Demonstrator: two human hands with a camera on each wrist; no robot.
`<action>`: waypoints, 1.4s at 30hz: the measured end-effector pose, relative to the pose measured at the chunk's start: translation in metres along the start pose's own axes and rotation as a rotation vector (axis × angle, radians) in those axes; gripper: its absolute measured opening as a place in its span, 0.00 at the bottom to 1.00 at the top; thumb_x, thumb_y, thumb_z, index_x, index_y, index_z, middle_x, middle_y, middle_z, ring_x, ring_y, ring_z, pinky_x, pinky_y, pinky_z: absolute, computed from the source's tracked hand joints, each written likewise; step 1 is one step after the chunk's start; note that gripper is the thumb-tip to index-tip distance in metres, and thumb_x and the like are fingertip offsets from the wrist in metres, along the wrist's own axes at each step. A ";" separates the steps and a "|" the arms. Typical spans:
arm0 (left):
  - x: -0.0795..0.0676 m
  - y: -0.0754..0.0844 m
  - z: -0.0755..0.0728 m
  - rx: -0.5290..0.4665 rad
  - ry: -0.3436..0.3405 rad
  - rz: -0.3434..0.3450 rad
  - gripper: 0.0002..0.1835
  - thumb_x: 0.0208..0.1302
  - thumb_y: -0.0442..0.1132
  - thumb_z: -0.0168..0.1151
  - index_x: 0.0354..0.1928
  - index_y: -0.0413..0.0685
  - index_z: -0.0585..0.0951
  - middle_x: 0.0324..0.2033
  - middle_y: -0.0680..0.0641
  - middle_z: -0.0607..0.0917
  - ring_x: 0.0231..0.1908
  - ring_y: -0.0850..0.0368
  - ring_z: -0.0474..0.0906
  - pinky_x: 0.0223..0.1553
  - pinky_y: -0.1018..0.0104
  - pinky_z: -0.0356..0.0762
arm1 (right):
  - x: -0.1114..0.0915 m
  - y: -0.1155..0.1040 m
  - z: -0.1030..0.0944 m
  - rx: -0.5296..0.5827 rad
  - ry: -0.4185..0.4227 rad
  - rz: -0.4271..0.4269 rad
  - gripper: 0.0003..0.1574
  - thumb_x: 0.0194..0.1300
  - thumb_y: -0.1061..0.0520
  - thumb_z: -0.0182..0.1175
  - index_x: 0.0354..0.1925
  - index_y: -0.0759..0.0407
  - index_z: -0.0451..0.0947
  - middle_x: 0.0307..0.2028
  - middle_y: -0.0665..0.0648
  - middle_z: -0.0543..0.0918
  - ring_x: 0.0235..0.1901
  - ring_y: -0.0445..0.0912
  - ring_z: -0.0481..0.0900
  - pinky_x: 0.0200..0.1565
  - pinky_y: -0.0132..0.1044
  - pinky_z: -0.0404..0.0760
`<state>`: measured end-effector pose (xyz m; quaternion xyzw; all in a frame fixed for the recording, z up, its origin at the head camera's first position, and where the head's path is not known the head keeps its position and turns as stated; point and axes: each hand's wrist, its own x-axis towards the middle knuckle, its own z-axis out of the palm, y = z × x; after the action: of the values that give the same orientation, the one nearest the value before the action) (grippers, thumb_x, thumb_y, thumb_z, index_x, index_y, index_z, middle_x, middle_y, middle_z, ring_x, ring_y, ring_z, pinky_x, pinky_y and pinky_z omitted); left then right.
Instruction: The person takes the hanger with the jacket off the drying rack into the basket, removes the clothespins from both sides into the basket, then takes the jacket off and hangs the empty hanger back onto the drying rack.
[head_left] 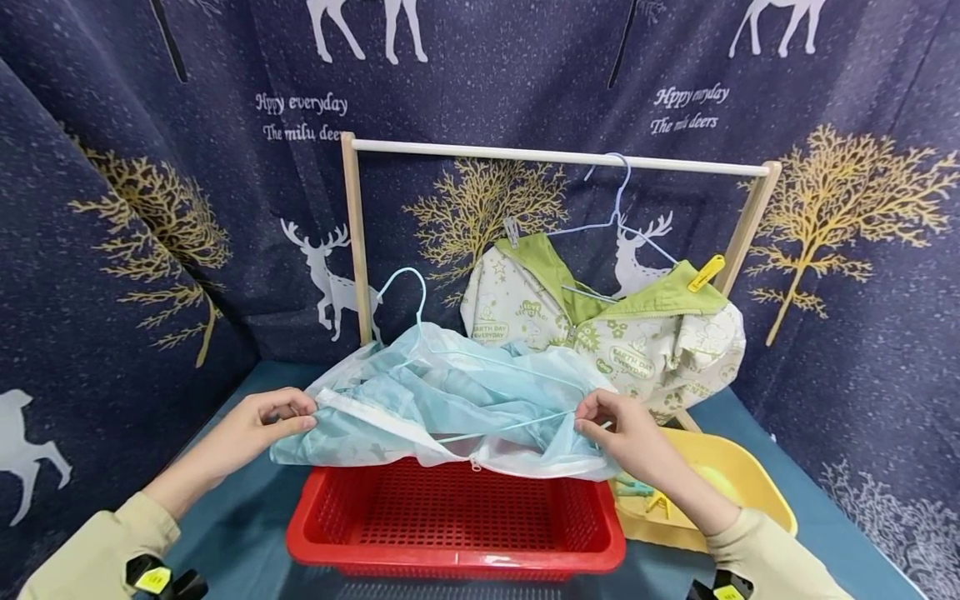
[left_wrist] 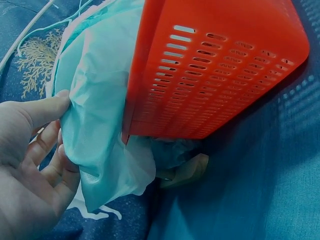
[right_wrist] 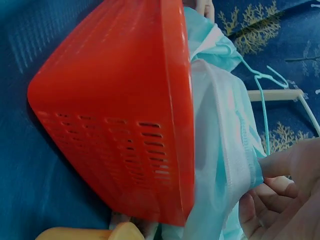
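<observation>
A thin light-blue jacket (head_left: 450, 392) with a white zip edge lies loosely across the back of a red basket (head_left: 457, 560). A pale blue hanger (head_left: 422, 304) is partly inside it, its hook standing up at the left and its bars showing among the folds. My left hand (head_left: 273, 421) pinches the jacket's left side between thumb and fingers. On the other side, my right hand (head_left: 626, 429) pinches fabric close to the hanger's right end. The right wrist view shows the jacket cloth (right_wrist: 230, 150) between that thumb and fingers. Fabric hides part of the hanger.
Behind stands a wooden rack with a white rail (head_left: 525, 153). From it hangs a white-and-green printed jacket (head_left: 630, 358) on a lilac hanger (head_left: 618, 200), with a grey clip (head_left: 512, 232) and a yellow clip (head_left: 707, 272). A yellow tray (head_left: 776, 500) holding clips sits right of the basket.
</observation>
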<state>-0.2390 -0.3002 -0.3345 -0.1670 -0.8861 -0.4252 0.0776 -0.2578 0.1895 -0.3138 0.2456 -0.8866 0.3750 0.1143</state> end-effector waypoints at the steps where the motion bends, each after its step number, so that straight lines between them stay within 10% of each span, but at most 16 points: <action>1: 0.000 0.000 0.000 -0.002 -0.001 -0.003 0.09 0.69 0.45 0.61 0.45 0.50 0.81 0.35 0.56 0.81 0.33 0.63 0.75 0.33 0.67 0.71 | 0.000 -0.001 0.001 -0.001 -0.014 -0.001 0.03 0.66 0.60 0.63 0.35 0.57 0.78 0.31 0.51 0.82 0.30 0.35 0.77 0.31 0.30 0.76; 35: 0.001 0.003 -0.001 0.007 -0.021 0.019 0.07 0.68 0.44 0.63 0.42 0.51 0.82 0.33 0.57 0.81 0.33 0.64 0.74 0.31 0.67 0.70 | 0.003 -0.030 0.005 -0.079 -0.570 -0.088 0.10 0.69 0.53 0.61 0.42 0.53 0.87 0.37 0.49 0.90 0.26 0.31 0.76 0.29 0.28 0.76; 42: 0.001 0.002 -0.001 0.003 -0.024 0.029 0.06 0.68 0.43 0.63 0.43 0.50 0.82 0.32 0.57 0.81 0.31 0.64 0.74 0.30 0.67 0.70 | 0.012 -0.034 -0.005 -0.073 -0.636 -0.101 0.12 0.69 0.53 0.61 0.45 0.56 0.86 0.39 0.50 0.89 0.38 0.35 0.85 0.38 0.28 0.81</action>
<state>-0.2392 -0.2995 -0.3315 -0.1846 -0.8851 -0.4208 0.0735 -0.2502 0.1691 -0.2851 0.3898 -0.8775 0.2412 -0.1411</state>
